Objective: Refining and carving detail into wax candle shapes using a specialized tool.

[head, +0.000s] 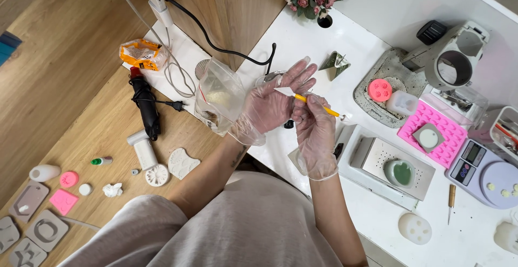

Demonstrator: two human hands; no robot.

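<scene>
Both my hands wear clear thin gloves and meet above the white table (377,224). My left hand (272,102) holds a clear plastic bag (218,97) with pale powder in it, fingers spread at its mouth. My right hand (313,132) grips a thin yellow-handled tool (318,105) whose white tip points toward the left fingers. A small clear piece hangs under my right palm.
A small scale (483,172), a pink silicone mould (440,132), a grey tray (377,107) with a pink piece, and a white slab (396,170) with a green mould lie right. A black heat tool (145,105), cables and several moulds (32,224) lie left.
</scene>
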